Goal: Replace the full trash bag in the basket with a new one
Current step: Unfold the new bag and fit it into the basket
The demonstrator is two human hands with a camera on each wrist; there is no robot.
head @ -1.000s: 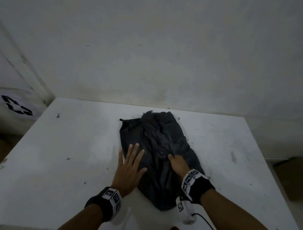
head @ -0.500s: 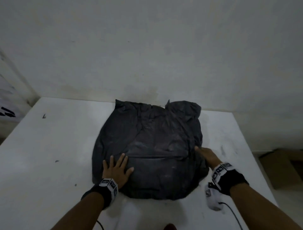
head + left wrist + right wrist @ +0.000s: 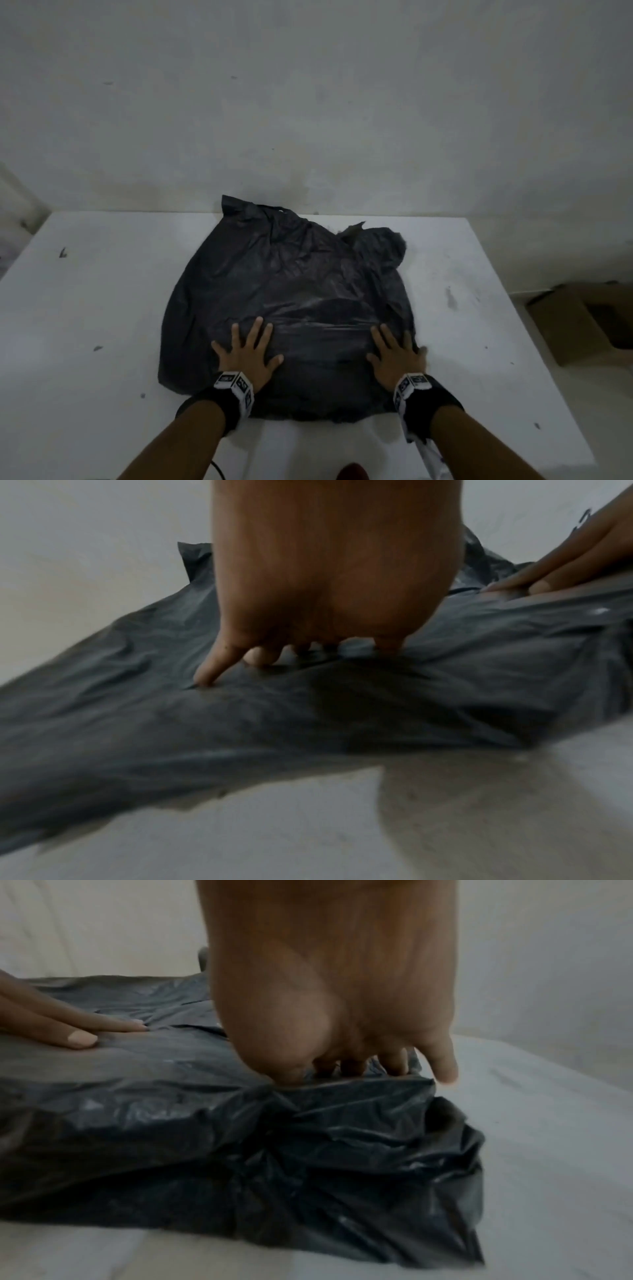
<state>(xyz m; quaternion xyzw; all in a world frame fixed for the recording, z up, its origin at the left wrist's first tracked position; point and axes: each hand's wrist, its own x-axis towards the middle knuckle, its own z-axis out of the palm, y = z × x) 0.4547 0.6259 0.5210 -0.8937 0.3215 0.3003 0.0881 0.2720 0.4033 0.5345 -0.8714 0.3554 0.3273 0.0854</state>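
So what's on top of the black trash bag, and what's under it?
Both hands, left hand and right hand, press flat on the black trash bag. Beneath shows white table; anything under the plastic is hidden.

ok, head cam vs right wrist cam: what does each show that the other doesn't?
Head only: the whole spread black trash bag with its far edge near the wall, the white table, both wristbands, and a cardboard box on the floor to the right.

Right wrist only: the bag's crumpled near-right corner up close.

Both: left hand and right hand resting flat on the bag, fingers spread, on the table.
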